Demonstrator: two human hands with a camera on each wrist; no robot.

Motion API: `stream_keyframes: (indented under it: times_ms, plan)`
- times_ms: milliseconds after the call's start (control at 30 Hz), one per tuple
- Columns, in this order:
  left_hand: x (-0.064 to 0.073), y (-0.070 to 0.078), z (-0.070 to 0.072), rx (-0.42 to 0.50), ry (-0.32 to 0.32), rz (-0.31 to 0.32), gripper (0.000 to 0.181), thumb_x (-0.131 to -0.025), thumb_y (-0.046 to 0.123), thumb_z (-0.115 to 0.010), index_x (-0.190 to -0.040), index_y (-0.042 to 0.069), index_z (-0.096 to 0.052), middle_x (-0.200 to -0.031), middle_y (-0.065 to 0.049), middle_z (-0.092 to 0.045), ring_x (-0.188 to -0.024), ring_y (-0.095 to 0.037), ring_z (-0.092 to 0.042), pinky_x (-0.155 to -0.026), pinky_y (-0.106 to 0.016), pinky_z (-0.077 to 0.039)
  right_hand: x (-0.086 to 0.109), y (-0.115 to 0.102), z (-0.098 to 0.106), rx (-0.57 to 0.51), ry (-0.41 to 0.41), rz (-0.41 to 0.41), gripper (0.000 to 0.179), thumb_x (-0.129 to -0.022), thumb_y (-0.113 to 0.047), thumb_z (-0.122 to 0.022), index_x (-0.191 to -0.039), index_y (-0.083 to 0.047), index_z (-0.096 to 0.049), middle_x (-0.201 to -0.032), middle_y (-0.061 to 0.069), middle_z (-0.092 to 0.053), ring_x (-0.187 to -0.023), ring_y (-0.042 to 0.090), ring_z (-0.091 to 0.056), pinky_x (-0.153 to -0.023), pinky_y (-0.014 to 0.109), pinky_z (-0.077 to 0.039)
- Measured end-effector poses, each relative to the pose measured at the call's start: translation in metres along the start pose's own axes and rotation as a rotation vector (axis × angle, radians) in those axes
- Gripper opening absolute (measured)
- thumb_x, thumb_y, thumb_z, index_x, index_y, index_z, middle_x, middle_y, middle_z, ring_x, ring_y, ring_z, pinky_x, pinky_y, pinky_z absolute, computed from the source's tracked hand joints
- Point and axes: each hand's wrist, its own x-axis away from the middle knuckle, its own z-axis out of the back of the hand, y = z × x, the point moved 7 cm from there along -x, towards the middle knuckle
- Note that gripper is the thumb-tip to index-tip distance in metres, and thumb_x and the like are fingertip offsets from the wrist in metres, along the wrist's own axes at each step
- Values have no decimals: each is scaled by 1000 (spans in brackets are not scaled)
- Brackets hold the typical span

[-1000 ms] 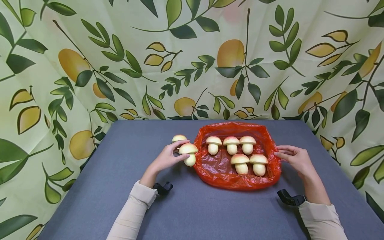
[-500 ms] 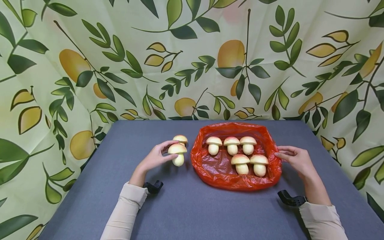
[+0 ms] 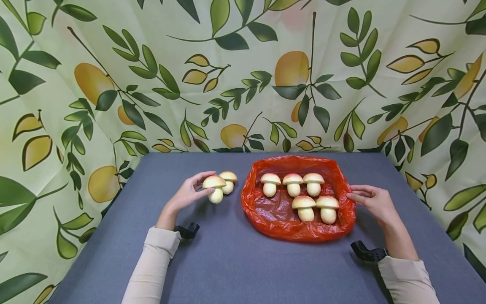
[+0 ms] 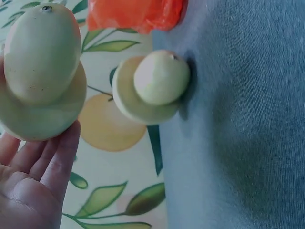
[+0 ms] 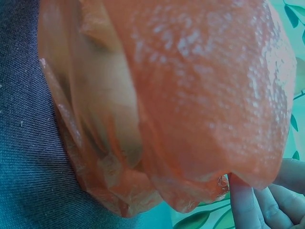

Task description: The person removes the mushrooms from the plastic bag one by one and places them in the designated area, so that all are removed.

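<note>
My left hand (image 3: 188, 191) holds a toy mushroom (image 3: 214, 188) by its cap, raised over the table left of the bag. In the left wrist view the held mushroom (image 4: 43, 71) shows its pale stem end, with my fingers under the cap. Just behind it a second mushroom (image 3: 228, 182) stands on the table. A red plastic bag (image 3: 262, 219) lies spread wide, with several mushrooms (image 3: 303, 207) inside in two rows. At the bag's right rim my right hand (image 3: 373, 200) pinches the plastic; the right wrist view shows thumb and fingers at the film's edge (image 5: 209, 95).
The grey-blue cloth-covered table (image 3: 265, 270) reaches back to a curtain (image 3: 243, 84) printed with leaves and fruit. Black straps with camera mounts (image 3: 187, 231) sit on both wrists.
My left hand has carried its mushroom leftward, away from the bag's left rim, uncovering more of the standing mushroom. The right hand stays at the bag's rim.
</note>
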Motion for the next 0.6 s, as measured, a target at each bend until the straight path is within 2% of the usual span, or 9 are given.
stream_keyframes:
  times_ms: [133, 367, 600]
  plan:
    - [-3, -5, 6, 34, 17, 0, 54, -87, 9, -68, -137, 0, -50, -140, -21, -54, -109, 12, -52, -95, -6, -41, 0, 0, 0, -9, 0, 1, 24, -90, -25, -68, -109, -10, -68, -76, -32, -64, -74, -11, -63, -70, 18, -57]
    - [-7, -13, 13, 49, 24, 15, 54, -86, 6, -68, -137, 0, -50, -140, -23, -53, -107, 14, -52, -94, -5, -40, 0, -1, -1, 18, 3, -11, 44, -90, -26, -67, -118, 7, -61, -75, -33, -63, -74, -11, -62, -70, 18, -57]
    - [-10, -20, 17, 59, 27, 63, 52, -87, 8, -68, -135, 0, -51, -139, -23, -54, -104, 13, -53, -93, -6, -41, 0, -1, 0, 27, 2, -20, 48, -91, -27, -67, -120, 9, -59, -75, -33, -63, -74, -11, -62, -71, 18, -57]
